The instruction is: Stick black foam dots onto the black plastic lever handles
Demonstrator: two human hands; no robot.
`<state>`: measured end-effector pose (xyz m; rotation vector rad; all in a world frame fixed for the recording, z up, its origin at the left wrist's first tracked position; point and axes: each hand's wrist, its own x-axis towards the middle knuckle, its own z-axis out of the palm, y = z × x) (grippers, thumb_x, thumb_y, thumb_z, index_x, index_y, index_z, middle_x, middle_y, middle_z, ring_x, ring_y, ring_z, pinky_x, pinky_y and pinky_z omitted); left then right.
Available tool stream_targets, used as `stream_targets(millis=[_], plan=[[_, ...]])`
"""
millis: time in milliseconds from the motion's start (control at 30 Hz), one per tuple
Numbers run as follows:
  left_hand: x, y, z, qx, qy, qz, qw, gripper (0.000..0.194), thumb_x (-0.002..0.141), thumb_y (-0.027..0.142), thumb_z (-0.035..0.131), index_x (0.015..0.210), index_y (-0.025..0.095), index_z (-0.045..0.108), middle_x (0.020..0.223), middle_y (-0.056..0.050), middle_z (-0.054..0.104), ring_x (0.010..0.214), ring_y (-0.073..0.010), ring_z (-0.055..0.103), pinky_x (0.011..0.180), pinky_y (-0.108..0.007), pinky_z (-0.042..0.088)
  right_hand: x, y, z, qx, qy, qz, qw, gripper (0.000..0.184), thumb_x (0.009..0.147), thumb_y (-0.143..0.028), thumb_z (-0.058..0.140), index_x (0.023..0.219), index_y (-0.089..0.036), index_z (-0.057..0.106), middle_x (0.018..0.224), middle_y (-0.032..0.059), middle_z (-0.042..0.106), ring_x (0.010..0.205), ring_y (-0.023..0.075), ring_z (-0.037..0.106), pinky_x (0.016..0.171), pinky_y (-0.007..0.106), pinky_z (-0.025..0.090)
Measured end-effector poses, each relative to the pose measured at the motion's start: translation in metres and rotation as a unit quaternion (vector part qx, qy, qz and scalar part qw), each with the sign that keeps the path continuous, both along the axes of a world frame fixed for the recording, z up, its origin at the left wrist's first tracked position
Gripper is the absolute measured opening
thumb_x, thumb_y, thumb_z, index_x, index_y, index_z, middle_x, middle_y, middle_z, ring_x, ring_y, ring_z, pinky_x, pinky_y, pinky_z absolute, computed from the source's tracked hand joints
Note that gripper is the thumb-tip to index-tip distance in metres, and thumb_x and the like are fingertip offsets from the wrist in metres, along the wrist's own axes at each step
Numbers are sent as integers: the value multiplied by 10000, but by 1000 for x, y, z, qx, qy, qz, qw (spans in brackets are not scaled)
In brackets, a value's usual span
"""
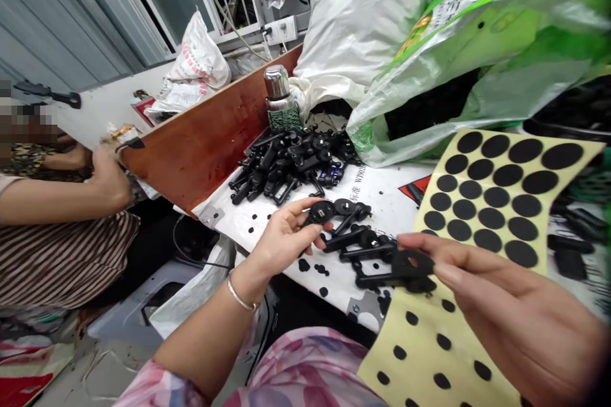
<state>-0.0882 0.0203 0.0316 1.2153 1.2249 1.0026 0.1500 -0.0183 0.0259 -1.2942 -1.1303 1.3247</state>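
Observation:
My left hand [286, 235] holds a black plastic bracket [338, 216] with round disc ends between its fingertips and thumb. My right hand [506, 286] pinches another black plastic part [410, 270] at its round end, and several similar parts [358, 248] seem to lie beneath it. A sheet of cream backing with black adhesive rubber dots [491, 197] lies at the right and runs under my right hand. A heap of black plastic parts [291, 162] lies on a white printed board [382, 194] beyond my hands. Loose black dots [305, 265] are stuck on the board near my left wrist.
A steel thermos [279, 92] stands by a reddish wooden board [205, 133]. Behind are a green plastic bag [491, 44] and a white sack [367, 13]. At the left, a co-worker in a striped garment [57, 261] reaches toward the board with one hand [107, 184].

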Motion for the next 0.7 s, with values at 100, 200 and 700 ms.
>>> stream_targets(millis=[100,200,700], plan=[[26,-11,7,-29,-28,-61,997,574,727,188,618,1277,121,467,945,-101,681,603,-101,614,491,-184,446,-12,4,21,-67,74,31,995,312,599,-494,787,815,-272,750,1061,78,700,1017,324,619,953,459,463],[44,-17,7,-50,-41,-105,992,587,718,138,592,1292,121,472,931,-91,678,626,-107,621,505,-179,435,-13,5,26,-84,100,39,991,302,601,-445,805,827,-252,751,1031,80,702,929,285,647,903,435,501],[61,-22,7,-51,-77,-185,978,687,687,104,618,1343,70,417,1113,-150,644,958,-201,635,817,-289,484,-3,3,21,-96,80,22,992,263,609,-456,793,704,-223,718,1025,83,705,937,284,647,855,383,503]])
